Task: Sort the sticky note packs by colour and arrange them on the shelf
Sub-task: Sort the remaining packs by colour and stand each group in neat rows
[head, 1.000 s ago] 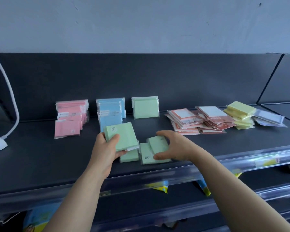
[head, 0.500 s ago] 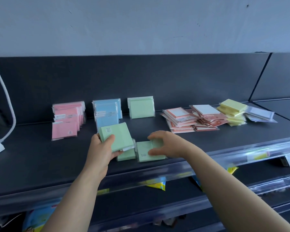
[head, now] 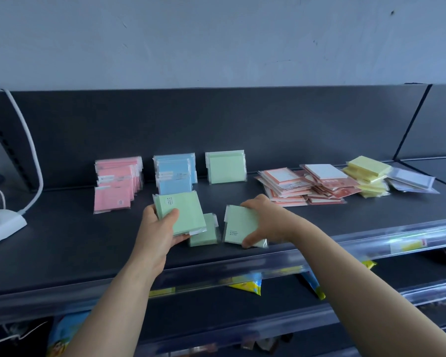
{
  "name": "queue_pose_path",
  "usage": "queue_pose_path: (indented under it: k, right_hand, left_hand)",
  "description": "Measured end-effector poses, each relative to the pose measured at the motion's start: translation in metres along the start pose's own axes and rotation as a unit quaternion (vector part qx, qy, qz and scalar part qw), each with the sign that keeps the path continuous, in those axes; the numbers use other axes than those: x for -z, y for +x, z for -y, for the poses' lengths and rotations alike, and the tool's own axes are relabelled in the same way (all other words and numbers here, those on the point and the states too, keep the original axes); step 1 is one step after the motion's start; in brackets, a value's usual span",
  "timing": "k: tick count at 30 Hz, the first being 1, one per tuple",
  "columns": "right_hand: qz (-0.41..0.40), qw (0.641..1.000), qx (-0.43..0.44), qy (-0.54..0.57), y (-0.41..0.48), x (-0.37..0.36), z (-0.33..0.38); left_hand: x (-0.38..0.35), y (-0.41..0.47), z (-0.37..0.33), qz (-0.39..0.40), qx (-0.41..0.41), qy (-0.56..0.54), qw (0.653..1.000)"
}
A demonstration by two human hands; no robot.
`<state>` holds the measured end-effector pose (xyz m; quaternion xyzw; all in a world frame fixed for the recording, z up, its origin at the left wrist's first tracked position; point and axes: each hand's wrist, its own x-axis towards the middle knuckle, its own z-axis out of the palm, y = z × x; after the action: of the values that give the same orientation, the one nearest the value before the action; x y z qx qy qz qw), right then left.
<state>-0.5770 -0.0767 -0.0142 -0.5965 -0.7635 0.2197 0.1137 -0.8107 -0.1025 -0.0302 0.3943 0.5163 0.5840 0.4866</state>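
Observation:
My left hand (head: 158, 228) grips a small stack of green packs (head: 183, 213) just above the dark shelf (head: 62, 235). My right hand (head: 264, 220) grips another green pack (head: 238, 225) by its far and near edges, tilted up off the shelf. One more green pack (head: 206, 234) lies flat between them. Along the back wall stand sorted rows: pink packs (head: 113, 186), blue packs (head: 174, 173) and green packs (head: 225, 167).
To the right lie loose piles of orange-framed packs (head: 304, 188), yellow packs (head: 366, 176) and pale lilac packs (head: 411, 180). A white device (head: 0, 224) with a cable sits at the left end. Lower shelves show below the clear front rail (head: 371, 234).
My right hand has closed on the green pack and tipped it up from the shelf. My left hand still holds its green stack in about the same place.

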Motion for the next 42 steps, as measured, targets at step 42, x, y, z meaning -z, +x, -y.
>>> queue_pose_path:
  k: [42]
  right_hand:
    - [-0.099,0.915,0.033,0.390,0.060,0.009,-0.003]
  left_hand:
    - [-0.069,0.036,-0.006,0.083,-0.058,0.064,0.993]
